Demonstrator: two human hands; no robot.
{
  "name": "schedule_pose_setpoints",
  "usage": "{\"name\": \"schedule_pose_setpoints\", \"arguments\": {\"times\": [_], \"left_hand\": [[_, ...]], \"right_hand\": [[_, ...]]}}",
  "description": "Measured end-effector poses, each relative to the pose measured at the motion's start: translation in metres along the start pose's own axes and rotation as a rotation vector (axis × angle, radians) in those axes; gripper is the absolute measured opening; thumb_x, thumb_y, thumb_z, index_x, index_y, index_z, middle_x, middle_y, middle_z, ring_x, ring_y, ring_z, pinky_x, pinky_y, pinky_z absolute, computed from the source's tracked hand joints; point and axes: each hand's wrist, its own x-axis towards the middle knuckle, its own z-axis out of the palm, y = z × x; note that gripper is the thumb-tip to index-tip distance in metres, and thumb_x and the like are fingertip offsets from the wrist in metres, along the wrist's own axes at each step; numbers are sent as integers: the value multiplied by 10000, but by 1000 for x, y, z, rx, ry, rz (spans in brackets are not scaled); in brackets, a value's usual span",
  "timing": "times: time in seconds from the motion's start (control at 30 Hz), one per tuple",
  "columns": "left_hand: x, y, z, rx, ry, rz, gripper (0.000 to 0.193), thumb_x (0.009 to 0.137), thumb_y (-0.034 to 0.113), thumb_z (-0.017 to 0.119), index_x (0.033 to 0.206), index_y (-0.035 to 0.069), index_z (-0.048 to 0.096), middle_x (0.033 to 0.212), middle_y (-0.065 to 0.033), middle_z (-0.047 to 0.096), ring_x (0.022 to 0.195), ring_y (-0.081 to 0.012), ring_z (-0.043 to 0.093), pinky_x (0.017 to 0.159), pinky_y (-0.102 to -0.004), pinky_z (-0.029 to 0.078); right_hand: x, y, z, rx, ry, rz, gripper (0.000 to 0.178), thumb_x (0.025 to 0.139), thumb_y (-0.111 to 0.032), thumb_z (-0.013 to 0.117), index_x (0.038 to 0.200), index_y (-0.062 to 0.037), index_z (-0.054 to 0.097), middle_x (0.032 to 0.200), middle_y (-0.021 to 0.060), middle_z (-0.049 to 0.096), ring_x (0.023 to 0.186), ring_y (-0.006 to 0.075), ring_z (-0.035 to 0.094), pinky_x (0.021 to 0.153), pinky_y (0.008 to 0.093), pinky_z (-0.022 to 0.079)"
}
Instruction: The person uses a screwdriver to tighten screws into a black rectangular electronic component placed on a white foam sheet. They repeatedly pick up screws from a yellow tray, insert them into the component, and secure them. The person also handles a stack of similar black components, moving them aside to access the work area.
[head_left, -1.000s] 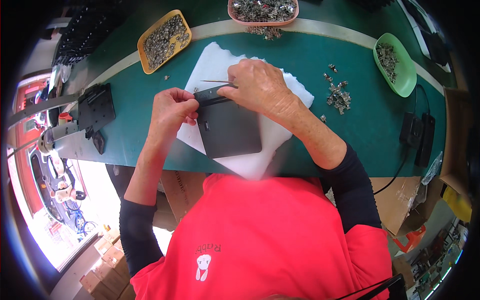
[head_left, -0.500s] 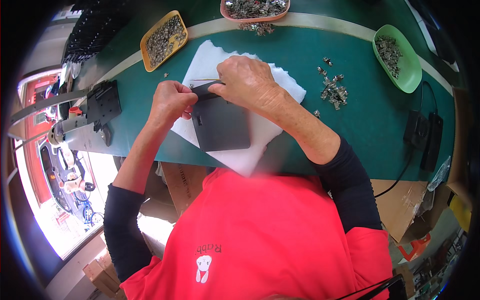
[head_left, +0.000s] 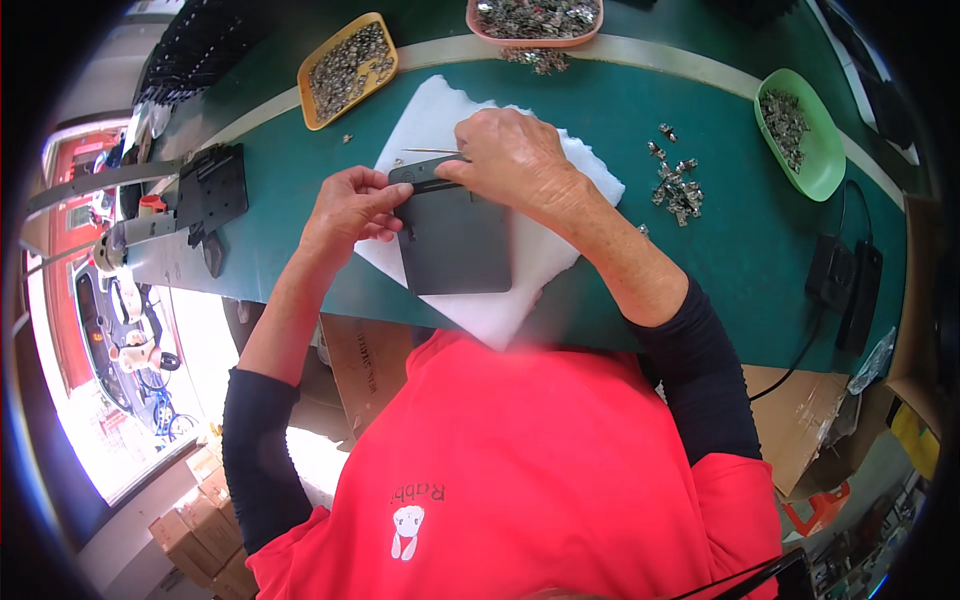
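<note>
Looking down from the head view, the left hand (head_left: 350, 205) pinches the left edge of a dark flat panel (head_left: 455, 240), fingers closed on it. That panel lies on a white foam sheet (head_left: 560, 240) on the green table (head_left: 740, 250). The right hand (head_left: 515, 160) is curled over the panel's top edge, gripping thin tweezers (head_left: 432, 152). Small metal parts (head_left: 678, 185) sit scattered just right.

Dark grey flat panel (head_left: 458, 243) — rounded corners, lying flat on white foam sheet (head_left: 520, 290) — thin tweezers (head_left: 432, 152) at its top edge
</note>
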Motion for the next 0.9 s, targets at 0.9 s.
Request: {"name": "schedule_pose_setpoints", "arguments": {"times": [0.9], "left_hand": [[10, -26, 2, 376, 150, 510, 235, 854, 173, 691, 974, -20, 629, 722, -30, 589, 582, -109, 584, 502, -255, 489]], "right_hand": [[-4, -1, -19, 142, -171, 110, 389, 729, -390, 730, 885, -33, 750, 837, 158, 704, 812, 283, 673, 785, 384, 531]]}}
